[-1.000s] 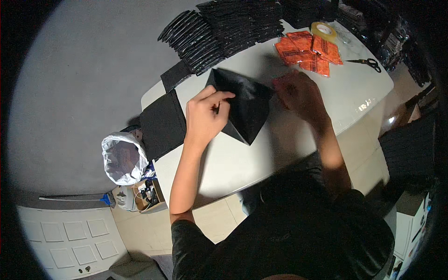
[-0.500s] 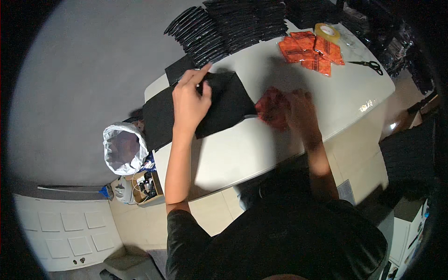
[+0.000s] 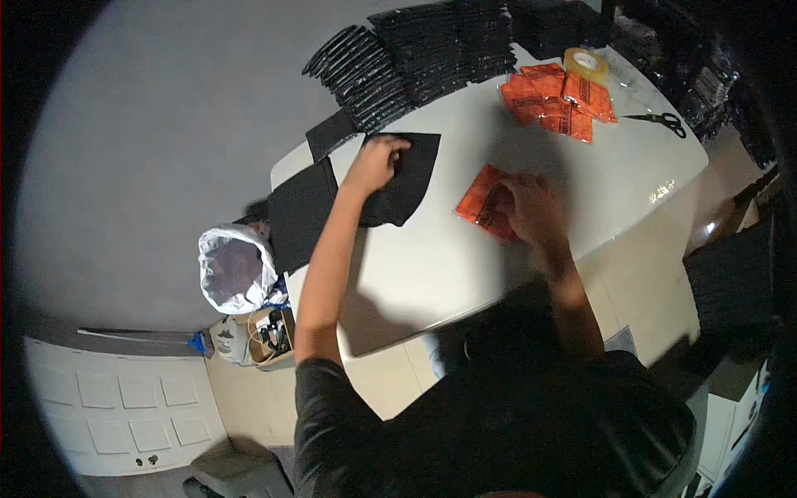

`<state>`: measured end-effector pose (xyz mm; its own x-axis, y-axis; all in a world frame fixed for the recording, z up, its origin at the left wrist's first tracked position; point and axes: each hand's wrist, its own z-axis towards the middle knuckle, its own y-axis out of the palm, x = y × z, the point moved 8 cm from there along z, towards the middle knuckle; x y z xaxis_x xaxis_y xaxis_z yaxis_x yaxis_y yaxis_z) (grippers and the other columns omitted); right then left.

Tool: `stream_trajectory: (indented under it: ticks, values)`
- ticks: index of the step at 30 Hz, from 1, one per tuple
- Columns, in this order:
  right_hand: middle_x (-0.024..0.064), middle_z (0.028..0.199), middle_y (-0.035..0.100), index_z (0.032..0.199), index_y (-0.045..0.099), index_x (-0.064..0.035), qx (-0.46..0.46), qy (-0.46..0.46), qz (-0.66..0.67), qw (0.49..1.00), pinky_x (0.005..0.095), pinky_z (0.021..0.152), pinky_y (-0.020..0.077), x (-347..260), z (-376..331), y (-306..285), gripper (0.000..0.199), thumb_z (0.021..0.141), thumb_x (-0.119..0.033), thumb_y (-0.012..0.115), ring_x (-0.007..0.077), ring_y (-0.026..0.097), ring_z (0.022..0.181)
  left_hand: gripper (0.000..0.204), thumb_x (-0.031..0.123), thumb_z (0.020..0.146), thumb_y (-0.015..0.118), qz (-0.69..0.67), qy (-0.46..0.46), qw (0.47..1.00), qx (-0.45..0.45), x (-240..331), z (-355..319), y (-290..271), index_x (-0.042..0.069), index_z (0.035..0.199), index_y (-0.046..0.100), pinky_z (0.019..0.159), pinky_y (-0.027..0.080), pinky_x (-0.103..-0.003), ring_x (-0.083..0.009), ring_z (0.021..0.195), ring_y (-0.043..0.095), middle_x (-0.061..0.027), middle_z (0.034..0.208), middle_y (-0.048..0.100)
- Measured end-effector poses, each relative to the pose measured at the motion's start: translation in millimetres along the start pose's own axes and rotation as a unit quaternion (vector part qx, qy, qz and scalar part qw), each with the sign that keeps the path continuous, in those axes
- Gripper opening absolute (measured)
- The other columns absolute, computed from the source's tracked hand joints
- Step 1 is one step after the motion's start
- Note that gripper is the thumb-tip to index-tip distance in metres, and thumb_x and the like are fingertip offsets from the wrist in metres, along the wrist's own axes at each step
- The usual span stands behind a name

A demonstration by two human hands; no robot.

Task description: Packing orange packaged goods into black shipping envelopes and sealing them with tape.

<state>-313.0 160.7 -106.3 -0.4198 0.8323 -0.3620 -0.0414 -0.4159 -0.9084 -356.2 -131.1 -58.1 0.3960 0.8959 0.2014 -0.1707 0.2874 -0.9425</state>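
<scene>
Head view: right hand (image 3: 535, 212) holds one orange packet (image 3: 479, 202).

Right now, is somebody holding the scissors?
No, the scissors lie untouched on the white table, to the right of the pile of orange packets.

1 white-lined bin (image 3: 207, 282) stands beside 1 open box (image 3: 281, 360), with a panelled white door (image 3: 123, 415) lower left.

An open lane between black bag (image 3: 418, 174) and orange packet (image 3: 478, 199) ends at the stacked black packages (image 3: 444, 46)
</scene>
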Motion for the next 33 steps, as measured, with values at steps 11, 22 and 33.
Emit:
stream_trajectory:
  ticks: [11,22,33]
  values:
    - [0.0160,0.120,0.060,0.119,0.064,-0.0116,0.068,0.001,0.098,0.993,0.0523,0.097,0.0495,14,-7,-16,0.053,0.075,-0.032,0.086,0.0400,0.052,0.120,0.045,0.005,0.076,0.081,0.045,-0.052,0.979,-0.192,-16,85,35,0.005,0.119,0.071,0.096,0.052,-0.043,-0.0330,0.112,0.067,-0.0149,0.119,0.071]
    - [0.0180,0.120,0.058,0.113,0.064,-0.0051,0.034,0.007,0.177,0.984,0.0487,0.098,0.0472,18,-11,-14,0.056,0.067,-0.023,0.091,0.0399,0.054,0.117,0.032,0.004,0.054,0.083,0.256,0.046,0.935,0.241,129,-28,-145,0.005,0.079,0.063,0.072,0.049,-0.045,-0.0319,0.083,0.055,-0.0100,0.085,0.055]
    - [0.0173,0.100,0.063,0.095,0.072,-0.0023,0.075,0.013,0.199,0.977,0.0473,0.084,0.0519,37,-15,-46,0.023,0.084,-0.022,0.079,0.0375,0.066,0.096,0.029,0.006,0.065,0.075,0.097,0.097,0.990,-0.030,162,-116,7,0.004,0.092,0.064,0.099,0.054,-0.045,-0.0341,0.118,0.061,-0.0144,0.124,0.065]
